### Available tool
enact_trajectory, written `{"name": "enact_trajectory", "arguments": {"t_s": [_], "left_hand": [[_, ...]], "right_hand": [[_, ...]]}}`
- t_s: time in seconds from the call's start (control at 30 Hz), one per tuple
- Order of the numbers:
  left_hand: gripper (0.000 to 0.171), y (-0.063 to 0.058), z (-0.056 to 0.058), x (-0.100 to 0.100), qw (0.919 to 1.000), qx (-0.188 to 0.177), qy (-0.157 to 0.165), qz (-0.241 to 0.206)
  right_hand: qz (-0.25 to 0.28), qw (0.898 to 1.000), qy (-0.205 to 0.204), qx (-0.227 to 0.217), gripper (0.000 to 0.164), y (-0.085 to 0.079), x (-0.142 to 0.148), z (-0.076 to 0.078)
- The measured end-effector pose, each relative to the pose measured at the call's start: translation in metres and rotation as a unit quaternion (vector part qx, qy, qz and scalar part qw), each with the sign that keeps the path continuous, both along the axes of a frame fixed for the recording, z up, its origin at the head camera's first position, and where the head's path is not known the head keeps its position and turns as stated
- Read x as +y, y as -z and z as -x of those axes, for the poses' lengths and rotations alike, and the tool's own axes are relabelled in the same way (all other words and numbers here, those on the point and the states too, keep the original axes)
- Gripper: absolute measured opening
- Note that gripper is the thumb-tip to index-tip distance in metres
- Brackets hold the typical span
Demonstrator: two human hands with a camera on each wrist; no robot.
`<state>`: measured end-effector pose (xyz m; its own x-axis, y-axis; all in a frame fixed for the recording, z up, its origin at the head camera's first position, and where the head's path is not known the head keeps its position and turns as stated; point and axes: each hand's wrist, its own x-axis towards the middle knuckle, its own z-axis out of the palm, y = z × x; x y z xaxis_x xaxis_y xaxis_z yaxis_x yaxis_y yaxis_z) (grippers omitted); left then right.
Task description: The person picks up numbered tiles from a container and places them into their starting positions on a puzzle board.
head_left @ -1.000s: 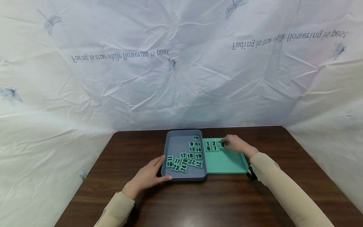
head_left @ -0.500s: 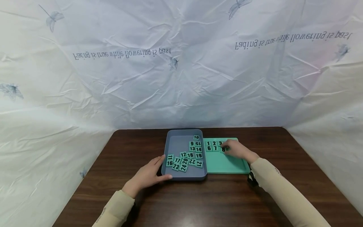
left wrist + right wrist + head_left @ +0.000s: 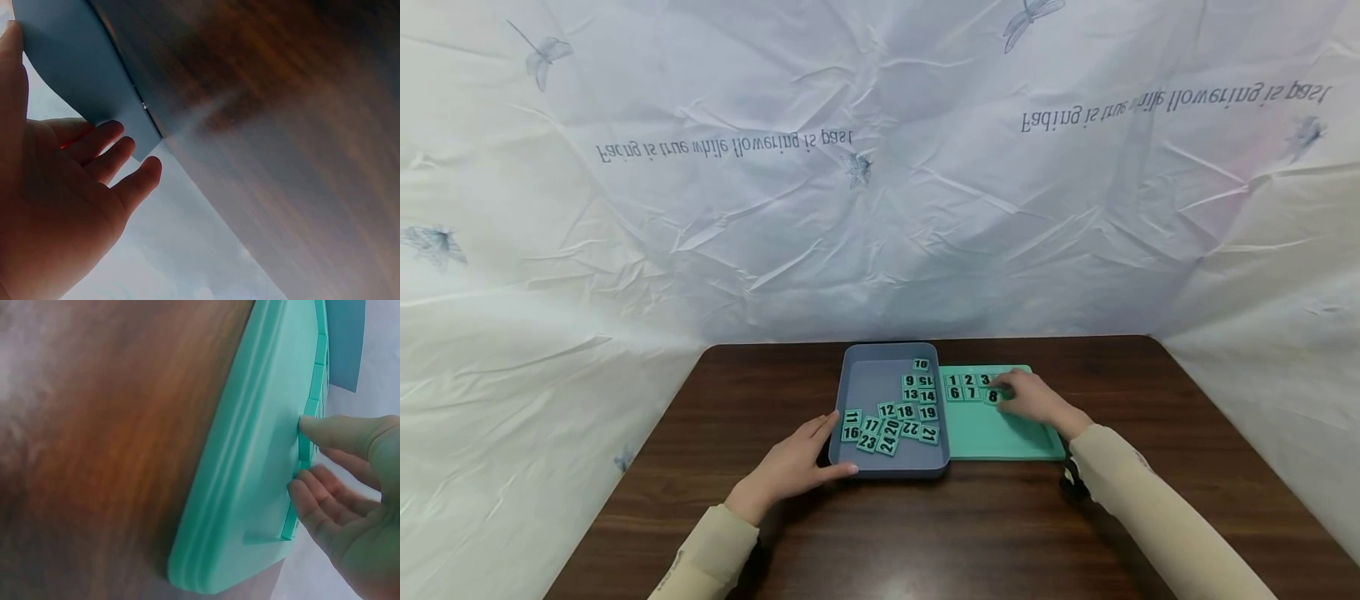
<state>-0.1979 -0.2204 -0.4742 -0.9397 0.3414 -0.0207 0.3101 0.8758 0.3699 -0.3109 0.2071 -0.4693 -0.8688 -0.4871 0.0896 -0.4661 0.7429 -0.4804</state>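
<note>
In the head view, my left hand [image 3: 793, 462] rests against the left side of a grey tray [image 3: 868, 379], its fingers along the rim and thumb at the front corner. The left wrist view shows these relaxed fingers [image 3: 109, 147] touching the tray's outer wall. My right hand [image 3: 1033, 396] pinches the green number 8 tile [image 3: 992, 397] on a mint green tray [image 3: 1000, 435]. Tiles 1, 2 and 3 form the back row there, with 6 [image 3: 955, 393] and 7 [image 3: 972, 393] before them. The hand hides what lies right of 3.
Several loose numbered tiles [image 3: 887, 429] lie at various angles inside the grey tray, some overlapping. Both trays stand side by side on a dark wooden table [image 3: 880, 533]. A whitish printed sheet [image 3: 880, 250] hangs behind and around it.
My right hand has brought the 8 tile down from the back row's level to the second row, just right of 7, uncovering 3. My left hand has stayed at the grey tray.
</note>
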Motion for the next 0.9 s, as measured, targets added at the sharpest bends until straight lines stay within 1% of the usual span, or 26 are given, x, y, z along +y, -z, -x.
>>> {"name": "enact_trajectory", "arguments": {"t_s": [0.1,0.23,0.33,0.6,0.7,0.9], "left_hand": [[0.108,0.0,0.001,0.0,1.0,0.0,-0.001,-0.001],[0.108,0.0,0.001,-0.001,1.0,-0.001,-0.003,-0.003],[0.108,0.0,0.001,-0.001,1.0,-0.004,-0.002,-0.005],[0.108,0.001,0.0,0.0,1.0,-0.005,0.0,-0.004],[0.108,0.0,0.0,0.0,1.0,-0.005,-0.001,-0.003],[0.106,0.003,0.001,0.0,1.0,-0.004,-0.002,0.0]], "right_hand": [[0.004,1.0,0.023,-0.002,0.036,0.001,0.001,-0.001],[0.007,0.999,0.038,-0.018,0.034,0.0,-0.001,0.0],[0.014,0.999,0.038,-0.03,0.033,0.0,-0.004,0.0],[0.019,0.999,0.036,-0.023,0.027,-0.001,-0.011,0.001],[0.02,0.999,0.039,-0.023,0.026,0.0,-0.012,0.004],[0.027,0.998,0.045,-0.033,0.028,0.004,-0.009,0.006]]}}
